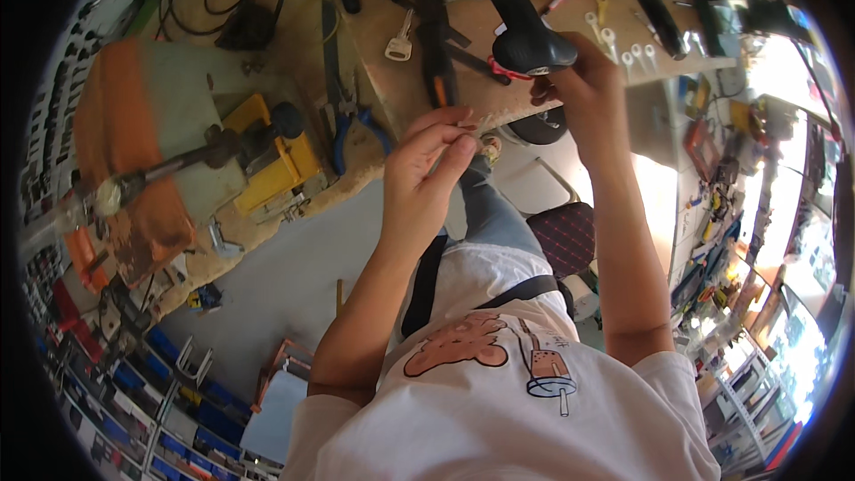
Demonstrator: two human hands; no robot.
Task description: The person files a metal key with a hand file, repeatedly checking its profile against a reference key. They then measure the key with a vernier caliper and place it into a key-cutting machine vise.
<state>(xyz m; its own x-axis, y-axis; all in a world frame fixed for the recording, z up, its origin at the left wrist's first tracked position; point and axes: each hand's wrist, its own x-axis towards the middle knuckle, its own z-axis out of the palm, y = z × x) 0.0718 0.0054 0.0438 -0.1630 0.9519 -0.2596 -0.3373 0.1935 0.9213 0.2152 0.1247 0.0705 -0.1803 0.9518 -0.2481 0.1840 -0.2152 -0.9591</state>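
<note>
My left hand is raised near the bench edge, its thumb and fingers drawn together in a pinch. Whatever small thing lies between the fingertips is too small to name. My right hand is at a black rounded machine part, with its fingers curled beneath and beside it. That part covers some of the fingers, so what they grip is hidden. On the bench ahead of my left hand lie a tool with a black and orange handle and a silver key.
Blue-handled pliers lie left of my left hand, by a yellow metal machine base. Several key blanks sit at the right of the wooden bench. A dark-seated stool stands below the bench. Black cables lie far left.
</note>
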